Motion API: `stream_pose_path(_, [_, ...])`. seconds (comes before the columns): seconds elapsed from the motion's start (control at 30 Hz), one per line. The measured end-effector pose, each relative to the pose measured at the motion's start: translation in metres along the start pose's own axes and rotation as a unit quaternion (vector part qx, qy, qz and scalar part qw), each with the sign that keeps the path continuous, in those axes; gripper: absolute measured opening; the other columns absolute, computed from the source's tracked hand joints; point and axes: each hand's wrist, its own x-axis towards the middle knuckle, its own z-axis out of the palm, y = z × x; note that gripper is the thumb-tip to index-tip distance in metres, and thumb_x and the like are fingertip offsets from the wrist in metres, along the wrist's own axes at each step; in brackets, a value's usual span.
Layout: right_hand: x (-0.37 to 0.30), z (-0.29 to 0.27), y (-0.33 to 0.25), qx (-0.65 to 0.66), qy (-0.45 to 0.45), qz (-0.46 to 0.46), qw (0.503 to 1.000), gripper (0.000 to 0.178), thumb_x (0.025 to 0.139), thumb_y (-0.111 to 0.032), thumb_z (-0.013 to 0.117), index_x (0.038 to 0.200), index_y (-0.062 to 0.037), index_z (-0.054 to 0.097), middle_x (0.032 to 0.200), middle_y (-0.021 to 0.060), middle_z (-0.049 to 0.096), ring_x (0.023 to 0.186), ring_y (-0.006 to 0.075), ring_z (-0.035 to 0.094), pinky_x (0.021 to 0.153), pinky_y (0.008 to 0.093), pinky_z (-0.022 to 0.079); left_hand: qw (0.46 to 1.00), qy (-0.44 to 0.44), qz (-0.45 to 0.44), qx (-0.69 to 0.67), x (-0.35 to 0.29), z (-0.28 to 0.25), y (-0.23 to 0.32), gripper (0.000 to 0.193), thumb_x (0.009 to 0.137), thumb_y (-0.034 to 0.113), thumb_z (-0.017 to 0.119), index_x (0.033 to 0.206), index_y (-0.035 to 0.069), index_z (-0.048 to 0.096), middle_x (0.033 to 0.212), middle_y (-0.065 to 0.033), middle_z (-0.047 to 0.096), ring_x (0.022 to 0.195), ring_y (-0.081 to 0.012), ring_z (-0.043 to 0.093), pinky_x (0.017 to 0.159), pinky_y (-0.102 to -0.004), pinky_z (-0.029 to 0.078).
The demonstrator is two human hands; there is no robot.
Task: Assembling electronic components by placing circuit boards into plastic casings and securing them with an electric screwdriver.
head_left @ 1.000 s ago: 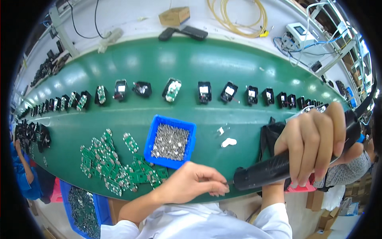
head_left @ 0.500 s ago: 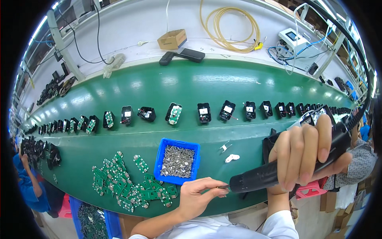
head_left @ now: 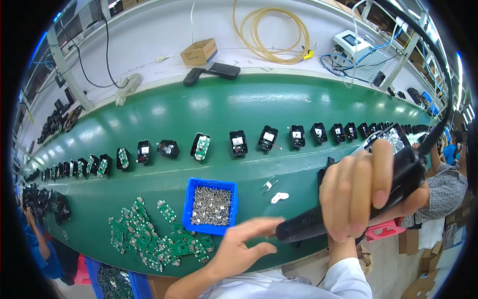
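Observation:
My right hand (head_left: 356, 192) is wrapped round a black electric screwdriver (head_left: 303, 224), its nose pointing left. A black cable leaves its back end. My left hand (head_left: 244, 246) is beside the nose, thumb and forefinger apart, with nothing seen between them. The forefinger reaches the nose end; the bit cannot be made out. Just beyond the left hand stands a blue tray (head_left: 187, 209) of small metal screws (head_left: 211, 205). Green circuit boards (head_left: 149, 234) lie in a loose heap to its left. A white plastic piece (head_left: 280, 198) and a small metal bracket (head_left: 269, 184) lie to its right.
A row of black housings (head_left: 238, 143) crosses the green bench (head_left: 259, 99), some holding boards. Behind are a cardboard box (head_left: 198, 53), coiled yellow hose (head_left: 271, 37) and a white control box (head_left: 353, 45). Other people (head_left: 440, 197) sit at both sides. A blue crate (head_left: 142, 279) stands below left.
My left thumb and forefinger have parted from their pinch at the screwdriver's bit. The screwdriver and right hand have shifted slightly left in the view, and the whole view has shifted too.

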Motion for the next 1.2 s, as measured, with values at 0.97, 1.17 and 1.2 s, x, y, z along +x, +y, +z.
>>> stream_pose_path(0.97, [0.203, -0.269, -0.042, -0.194, 0.109, -0.171, 0.96, 0.034, 0.106, -0.038, 0.052, 0.1, -0.0067, 0.042, 0.064, 0.0078, 0.055, 0.034, 0.0192, 0.047, 0.027, 0.0269, 0.042, 0.728, 0.107, 0.624, 0.263, 0.331, -0.285, 0.295, 0.068, 0.085, 0.022, 0.08, 0.141, 0.001, 0.048, 0.108, -0.0192, 0.072, 0.086, -0.0243, 0.069, 0.075, -0.0305, 0.059])
stream_pose_path(1.17, [0.333, -0.466, -0.006, -0.225, 0.1, -0.179, 0.953, 0.033, 0.105, -0.038, 0.054, 0.103, -0.0066, 0.044, 0.069, 0.0062, 0.056, 0.039, 0.0185, 0.05, 0.033, 0.0271, 0.044, 0.8, 0.111, 0.544, 0.228, 0.519, -0.373, 0.35, 0.072, 0.085, 0.018, 0.081, 0.145, 0.002, 0.045, 0.108, -0.0191, 0.072, 0.085, -0.0241, 0.07, 0.072, -0.0288, 0.06])
stream_pose_path(1.2, [0.356, -0.511, 0.011, -0.226, 0.128, -0.184, 0.948, 0.035, 0.104, -0.041, 0.054, 0.105, -0.0064, 0.046, 0.07, 0.0061, 0.056, 0.042, 0.0188, 0.052, 0.036, 0.028, 0.046, 0.813, 0.119, 0.522, 0.23, 0.535, -0.383, 0.362, 0.073, 0.085, 0.018, 0.081, 0.146, 0.002, 0.044, 0.108, -0.0191, 0.072, 0.084, -0.0241, 0.07, 0.071, -0.0285, 0.06])
